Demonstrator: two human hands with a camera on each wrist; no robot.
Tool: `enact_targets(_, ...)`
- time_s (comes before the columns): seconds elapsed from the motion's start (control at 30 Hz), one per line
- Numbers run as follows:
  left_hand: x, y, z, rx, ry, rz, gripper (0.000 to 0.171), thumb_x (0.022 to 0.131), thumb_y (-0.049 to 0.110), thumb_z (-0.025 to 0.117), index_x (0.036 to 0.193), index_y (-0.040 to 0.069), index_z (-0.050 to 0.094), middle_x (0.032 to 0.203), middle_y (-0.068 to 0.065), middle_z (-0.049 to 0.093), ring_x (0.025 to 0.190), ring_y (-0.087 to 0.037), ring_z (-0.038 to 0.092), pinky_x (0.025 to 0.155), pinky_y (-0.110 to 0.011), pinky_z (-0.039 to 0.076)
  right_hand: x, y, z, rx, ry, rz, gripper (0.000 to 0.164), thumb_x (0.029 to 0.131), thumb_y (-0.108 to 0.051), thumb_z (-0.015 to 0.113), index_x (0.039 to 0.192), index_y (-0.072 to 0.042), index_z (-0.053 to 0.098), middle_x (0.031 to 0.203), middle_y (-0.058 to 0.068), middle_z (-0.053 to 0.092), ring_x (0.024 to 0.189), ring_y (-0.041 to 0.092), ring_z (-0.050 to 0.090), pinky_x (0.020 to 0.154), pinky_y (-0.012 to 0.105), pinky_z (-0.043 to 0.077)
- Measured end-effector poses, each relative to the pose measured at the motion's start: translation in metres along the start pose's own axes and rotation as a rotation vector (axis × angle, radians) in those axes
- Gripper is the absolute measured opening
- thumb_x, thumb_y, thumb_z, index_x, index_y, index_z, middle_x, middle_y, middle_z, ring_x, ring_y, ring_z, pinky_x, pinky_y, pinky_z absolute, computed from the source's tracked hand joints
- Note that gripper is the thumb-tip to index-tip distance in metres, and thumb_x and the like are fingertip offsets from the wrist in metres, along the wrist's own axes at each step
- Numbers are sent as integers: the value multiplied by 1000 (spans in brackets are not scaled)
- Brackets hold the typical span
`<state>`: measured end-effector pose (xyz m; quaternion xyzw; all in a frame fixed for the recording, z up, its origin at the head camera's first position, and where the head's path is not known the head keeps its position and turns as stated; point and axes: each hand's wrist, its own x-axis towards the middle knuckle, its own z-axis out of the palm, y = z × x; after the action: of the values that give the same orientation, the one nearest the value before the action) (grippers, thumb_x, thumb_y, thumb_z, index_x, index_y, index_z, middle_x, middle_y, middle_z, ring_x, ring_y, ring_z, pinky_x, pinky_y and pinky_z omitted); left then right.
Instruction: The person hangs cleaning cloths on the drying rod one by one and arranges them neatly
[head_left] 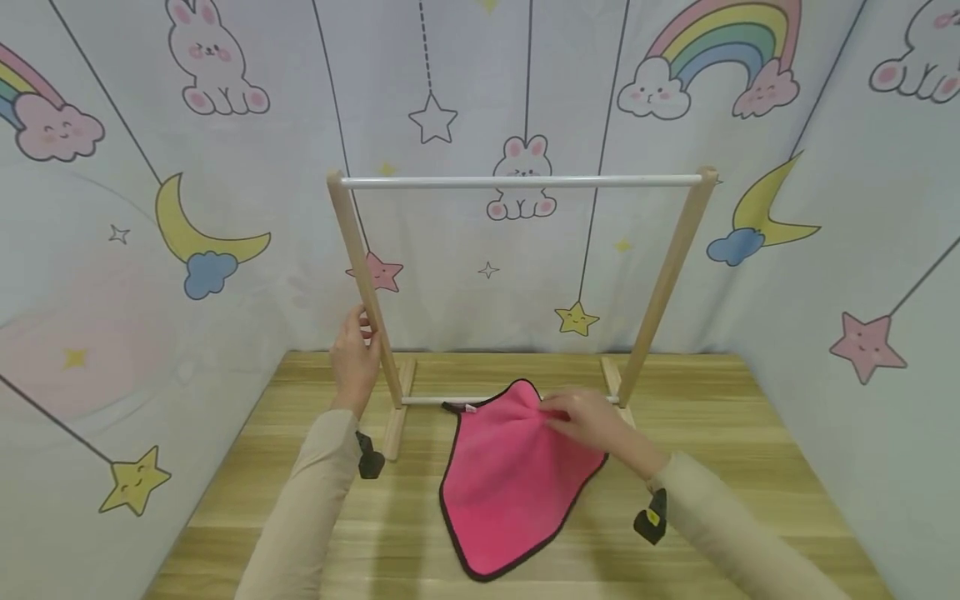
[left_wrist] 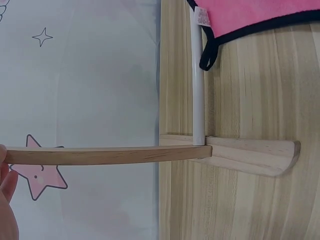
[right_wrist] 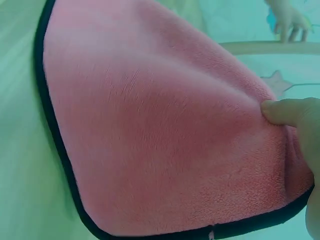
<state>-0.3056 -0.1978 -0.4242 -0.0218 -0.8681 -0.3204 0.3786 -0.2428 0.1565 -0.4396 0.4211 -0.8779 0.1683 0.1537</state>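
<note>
A pink towel [head_left: 502,483] with a dark edging is drawn up into folds near its top by my right hand [head_left: 588,421], which pinches it. In the right wrist view the thumb [right_wrist: 282,111] presses into the fleecy cloth. My left hand [head_left: 356,354] holds the left wooden post [head_left: 367,287] of a small rack, partway up. Its fingertips show beside the post at the edge of the left wrist view. At one corner the towel has a dark hanging loop [left_wrist: 209,56] and a white label [left_wrist: 202,16], close by the rack's lower white bar [left_wrist: 198,95].
The rack's upper white bar [head_left: 525,182] spans the two posts, with the right post [head_left: 667,283] beyond my right hand. Wooden feet [head_left: 395,417] stand on the wood-grain table [head_left: 712,467]. A cloth backdrop [head_left: 465,308] with printed cartoons rises behind and at both sides.
</note>
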Motion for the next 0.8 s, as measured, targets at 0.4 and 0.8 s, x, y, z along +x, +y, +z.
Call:
enact_targets(0.4,0,0,0,0,-20,-18,41,83,0,62,121,0,47,99,-19,60,81,-30,62,67,-42,52,33,-12,-66,4,6,-68,23,74,-7,73,98,-6,71,86,2,68,78,15,62,65,26,51)
enact_targets(0.8,1,0,0,3,-2,-3,40,82,0,63,120,-1,48,99,-18,61,80,-30,62,68,-43,50,61,-14,-112,14,84,-65,26,73,-3,74,98,-2,70,93,10,68,88,22,63,74,33,52)
